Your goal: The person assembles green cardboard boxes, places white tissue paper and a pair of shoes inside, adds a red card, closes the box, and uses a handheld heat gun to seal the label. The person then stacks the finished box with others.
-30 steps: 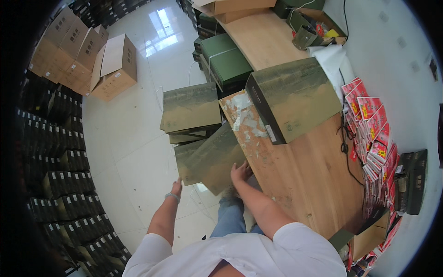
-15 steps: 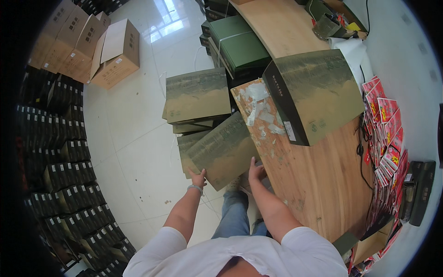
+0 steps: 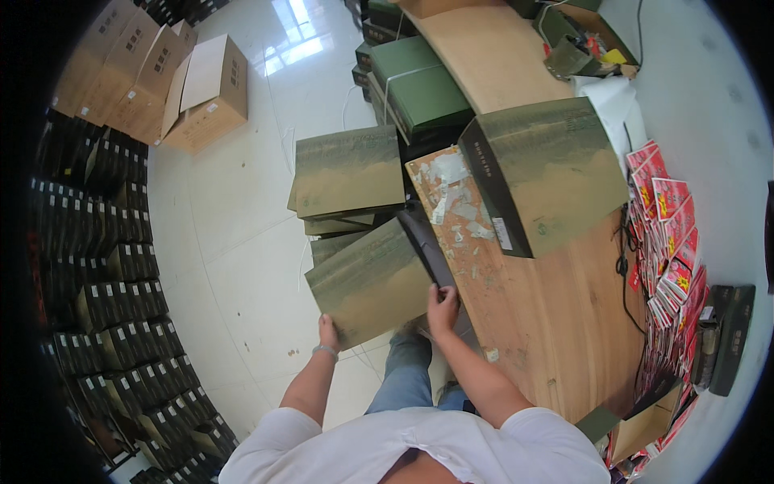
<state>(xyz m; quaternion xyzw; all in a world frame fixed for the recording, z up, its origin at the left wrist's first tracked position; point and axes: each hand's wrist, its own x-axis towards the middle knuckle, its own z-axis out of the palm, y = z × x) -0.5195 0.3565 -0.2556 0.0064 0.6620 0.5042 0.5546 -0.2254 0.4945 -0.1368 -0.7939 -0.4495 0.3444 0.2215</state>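
Observation:
Between my hands is a large olive-and-tan printed box (image 3: pixel 372 278), tilted so that a dark side shows along its right edge. My left hand (image 3: pixel 329 332) grips its near left corner, thumb on the printed top and the other fingers hidden. At the near right corner my right hand (image 3: pixel 442 311) is closed on the edge next to the dark side. Just beyond lies a stack of like boxes (image 3: pixel 351 171), partly covered by the held one. To the right, a bigger box of the same print (image 3: pixel 552 173) rests on the wooden table.
The wooden table (image 3: pixel 556 323) has torn white tape scraps on its left corner. Red packets (image 3: pixel 673 234) pile along its right side. A green box (image 3: pixel 419 81) tops a stack beyond. Dark boxes (image 3: pixel 133 335) line the left; cardboard cartons (image 3: pixel 205 93) stand at far left.
The held box has shifted left and toward me and tipped, so that its dark right side now shows. Both hands moved with it, the right one now closed on its edge.

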